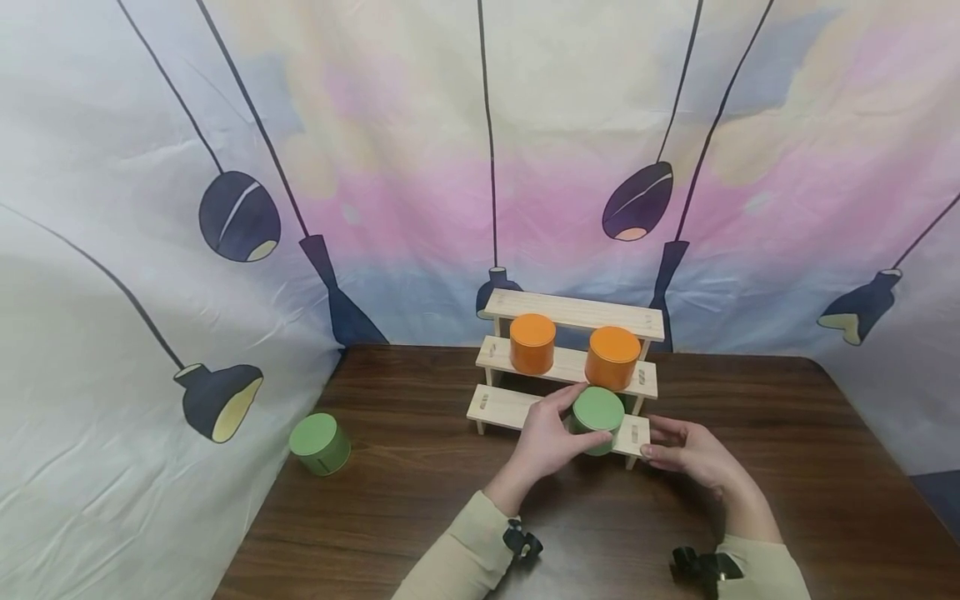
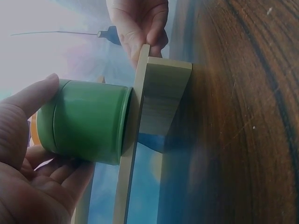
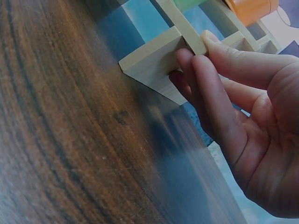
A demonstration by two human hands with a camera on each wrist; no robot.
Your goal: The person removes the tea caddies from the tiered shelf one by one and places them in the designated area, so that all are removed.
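Note:
My left hand (image 1: 546, 442) grips a round green tin (image 1: 598, 410), thumb on one side and fingers on the other. In the left wrist view the base of the tin (image 2: 88, 121) is right at the lowest step of a three-step wooden display stand (image 1: 504, 407), near its right end. With thumb and fingertips my right hand (image 1: 697, 458) pinches the right end of that lowest step. The right wrist view shows the thumb on top of the board (image 3: 187, 35) and fingers beneath it. Two orange tins, one on the left (image 1: 532, 343) and one on the right (image 1: 612, 358), stand on the middle step.
Another green tin (image 1: 320, 444) stands at the left edge of the dark wooden table (image 1: 405, 500). Behind the stand hangs a cloth backdrop (image 1: 420, 167) printed with lamps. The top step (image 1: 573, 312) is close to the cloth.

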